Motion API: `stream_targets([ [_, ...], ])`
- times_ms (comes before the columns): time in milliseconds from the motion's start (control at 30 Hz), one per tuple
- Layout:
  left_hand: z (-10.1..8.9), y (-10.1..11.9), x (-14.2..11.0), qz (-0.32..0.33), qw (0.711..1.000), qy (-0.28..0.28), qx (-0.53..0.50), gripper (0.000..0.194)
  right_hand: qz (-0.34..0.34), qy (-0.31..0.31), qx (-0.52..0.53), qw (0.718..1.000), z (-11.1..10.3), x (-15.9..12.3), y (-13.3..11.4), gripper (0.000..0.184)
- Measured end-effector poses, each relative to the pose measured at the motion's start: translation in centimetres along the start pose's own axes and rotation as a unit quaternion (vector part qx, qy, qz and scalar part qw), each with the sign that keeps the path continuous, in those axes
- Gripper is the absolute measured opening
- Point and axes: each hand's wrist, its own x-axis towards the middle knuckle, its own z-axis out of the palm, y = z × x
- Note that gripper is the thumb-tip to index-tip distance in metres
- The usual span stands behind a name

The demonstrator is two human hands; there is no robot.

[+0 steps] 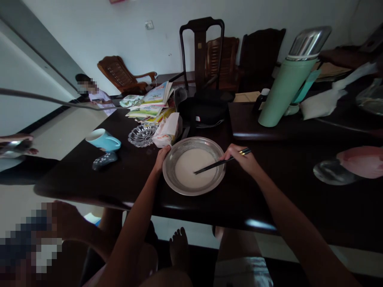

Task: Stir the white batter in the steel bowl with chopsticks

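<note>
A round metal basin [169,175] stands near the front edge of the dark table, holding a pale, milky batter-like liquid [191,161]. My left hand [163,156] grips the basin's left rim, its thumb and fingers closed there. Black chopsticks [223,162] with a gold band slant down to the left from my right hand [239,156], which is closed around their upper part. Their tips dip into the liquid near the middle. Just behind the basin sits a pack of tissues [166,131], close to my left hand.
Left of the basin are a light blue mug [103,139], a dark game controller [104,160] and a glass dish [142,136]. Books [155,99] and a black bag [206,109] lie behind. A green thermos [285,83] stands right. Other people are at the left.
</note>
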Motion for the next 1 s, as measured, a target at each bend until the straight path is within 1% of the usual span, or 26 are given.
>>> stream_targets([
  [67,0.0,0.0,0.0,0.003,1.000,-0.003,0.002,0.037,-0.020,-0.033,-0.046,0.998,0.4,0.0,0.1,0.040],
  [100,0.0,0.0,0.0,0.005,1.000,-0.003,0.002,0.037,-0.027,-0.031,-0.066,0.997,0.5,0.0,0.1,0.039],
  [167,0.0,0.0,0.0,0.006,1.000,-0.003,0.003,0.037,-0.028,0.012,-0.073,0.997,0.0,0.1,0.3,0.038],
  [233,-0.1,0.0,0.0,0.005,1.000,-0.002,0.003,0.036,-0.014,0.064,-0.035,0.997,-0.6,0.1,0.3,0.042],
  [267,-0.1,0.0,0.0,0.003,1.000,-0.001,0.004,0.036,-0.004,0.071,-0.013,0.997,-0.8,0.1,0.2,0.044],
  [300,-0.1,0.0,0.0,0.002,1.000,-0.001,0.005,0.035,0.004,0.065,0.005,0.998,-0.8,0.1,0.2,0.046],
  [367,-0.1,0.0,0.0,0.000,1.000,-0.003,0.005,0.036,0.007,0.022,0.012,1.000,-0.5,0.0,0.0,0.047],
  [433,0.0,0.1,0.0,-0.001,1.000,-0.004,0.004,0.037,-0.008,-0.022,-0.021,1.000,0.0,0.0,0.0,0.044],
  [467,0.0,0.1,0.0,-0.002,1.000,-0.004,0.003,0.037,-0.017,-0.030,-0.043,0.998,0.1,0.1,0.0,0.042],
  [500,0.0,0.1,0.0,-0.003,1.000,-0.004,0.003,0.037,-0.023,-0.024,-0.061,0.998,0.1,0.2,0.1,0.041],
  [567,0.0,0.1,-0.1,-0.005,1.000,-0.004,0.002,0.037,-0.020,0.016,-0.065,0.998,-0.4,0.3,0.2,0.041],
  [633,0.1,0.2,-0.1,-0.006,1.000,-0.003,0.002,0.037,0.000,0.057,-0.026,0.998,-0.9,0.3,0.1,0.044],
  [667,0.1,0.2,-0.1,-0.006,1.000,-0.003,0.002,0.037,0.012,0.063,-0.006,0.998,-0.9,0.3,0.1,0.045],
  [733,0.1,0.3,-0.1,-0.005,1.000,-0.001,0.002,0.036,0.020,0.035,0.009,0.999,-0.7,0.2,0.0,0.046],
  [800,0.2,0.3,-0.1,-0.004,1.000,0.000,0.002,0.035,0.005,-0.014,-0.020,1.000,-0.1,0.1,0.1,0.044],
  [833,0.2,0.4,-0.2,-0.004,1.000,0.001,0.001,0.035,-0.006,-0.028,-0.043,0.999,0.0,0.1,0.1,0.042],
  [867,0.2,0.4,-0.2,-0.003,1.000,0.002,0.000,0.035,-0.016,-0.029,-0.063,0.997,0.1,0.2,0.2,0.041],
  [933,0.3,0.4,-0.3,-0.004,1.000,0.004,-0.001,0.035,-0.021,0.007,-0.077,0.997,-0.2,0.2,0.4,0.040],
  [1000,0.3,0.5,-0.3,-0.006,1.000,0.004,-0.002,0.034,-0.008,0.054,-0.045,0.997,-0.7,0.3,0.4,0.042],
])
